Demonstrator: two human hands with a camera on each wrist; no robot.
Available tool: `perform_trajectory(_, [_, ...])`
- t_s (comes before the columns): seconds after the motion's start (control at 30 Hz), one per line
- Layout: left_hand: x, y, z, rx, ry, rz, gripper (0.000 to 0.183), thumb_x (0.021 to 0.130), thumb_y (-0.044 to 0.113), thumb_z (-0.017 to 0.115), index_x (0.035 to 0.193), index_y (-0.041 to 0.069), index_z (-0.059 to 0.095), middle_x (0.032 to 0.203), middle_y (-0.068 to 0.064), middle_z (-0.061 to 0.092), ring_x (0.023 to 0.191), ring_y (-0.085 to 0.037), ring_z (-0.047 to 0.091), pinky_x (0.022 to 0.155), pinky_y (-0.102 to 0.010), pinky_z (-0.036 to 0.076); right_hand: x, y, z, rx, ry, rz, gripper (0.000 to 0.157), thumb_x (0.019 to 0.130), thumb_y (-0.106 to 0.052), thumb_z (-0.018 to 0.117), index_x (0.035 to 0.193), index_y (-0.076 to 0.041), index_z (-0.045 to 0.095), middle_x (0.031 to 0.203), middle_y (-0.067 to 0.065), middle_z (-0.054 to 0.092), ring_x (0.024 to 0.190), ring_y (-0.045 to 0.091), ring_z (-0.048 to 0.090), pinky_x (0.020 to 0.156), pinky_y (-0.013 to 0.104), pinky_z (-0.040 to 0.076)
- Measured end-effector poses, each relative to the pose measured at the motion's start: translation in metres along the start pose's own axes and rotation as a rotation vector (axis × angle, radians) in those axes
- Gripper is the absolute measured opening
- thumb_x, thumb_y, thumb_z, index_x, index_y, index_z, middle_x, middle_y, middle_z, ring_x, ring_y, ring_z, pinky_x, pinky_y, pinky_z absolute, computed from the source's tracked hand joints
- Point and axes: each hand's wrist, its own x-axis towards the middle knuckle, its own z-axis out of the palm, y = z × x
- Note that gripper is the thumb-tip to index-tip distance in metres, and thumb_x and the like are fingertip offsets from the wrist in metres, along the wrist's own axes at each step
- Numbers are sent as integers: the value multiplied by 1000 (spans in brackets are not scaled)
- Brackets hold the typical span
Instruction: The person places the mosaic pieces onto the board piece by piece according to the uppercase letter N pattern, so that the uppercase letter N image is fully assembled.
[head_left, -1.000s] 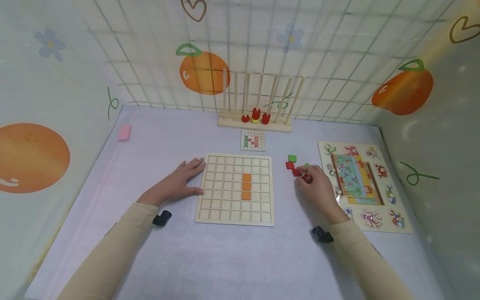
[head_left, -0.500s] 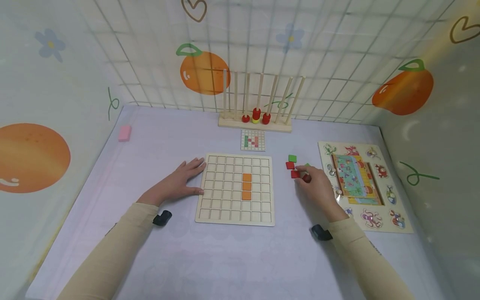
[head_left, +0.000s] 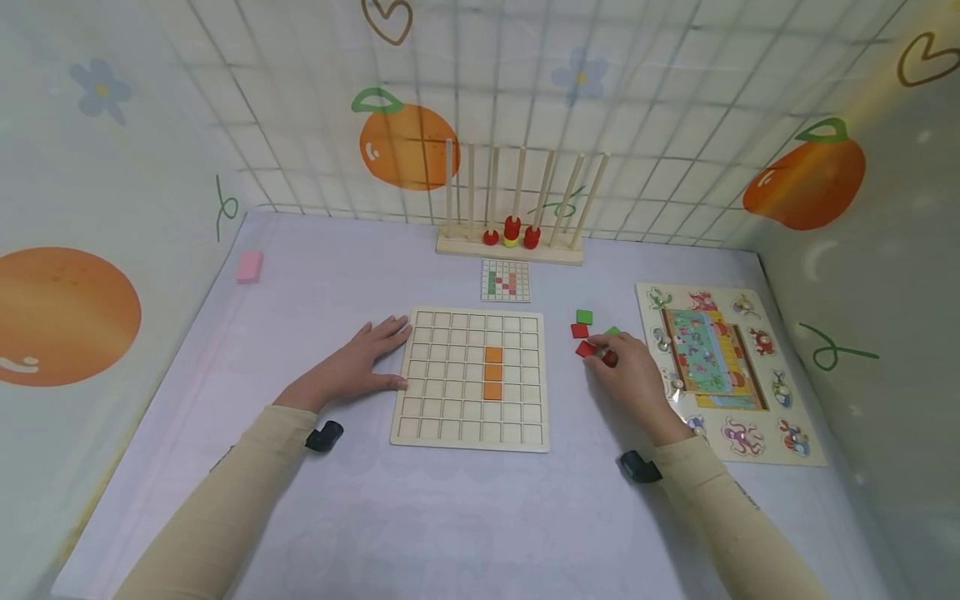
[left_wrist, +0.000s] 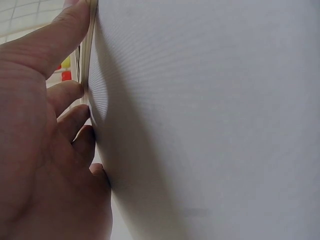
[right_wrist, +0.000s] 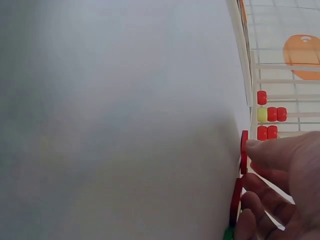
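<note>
My left hand lies with fingers spread against the left edge of a wooden grid board; its fingertips touch that edge in the left wrist view. Three orange squares form a column in the board's grid. Right of the board, my right hand pinches a red square tile at the table surface between thumb and index finger. Another red tile and a green tile lie just beyond it. A further dark red tile and a green one are partly hidden by the hand.
A small pattern card lies behind the board, before a wooden peg rack with red and yellow beads. A sea-animal puzzle board stands right of my right hand. A pink block sits at the far left.
The red tile at my right fingertips has slid slightly left and turned, and the right hand has shifted a little left with it. My left hand and the board stay in place.
</note>
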Motion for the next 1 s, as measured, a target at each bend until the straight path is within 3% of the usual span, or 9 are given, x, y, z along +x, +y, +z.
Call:
perform_trajectory(0.63, [0,-3,2,2,6,8,99,88,53,75,163,14,24,171,-4,12,157,-27,5,129,-46,-2,1,-1,6,11,5,-31,29,92,-7,72,121,-4,73,97,12,57,87,26,51,67,33,47])
perform_trajectory(1.0, [0,-3,2,9,11,8,101,87,55,75,163,14,24,171,-3,13,157,-27,5,129,-45,-1,-1,-5,7,52,-35,42,22,96,-13,71,118,-13,69,94,7,62,84,24,53,64,33,48])
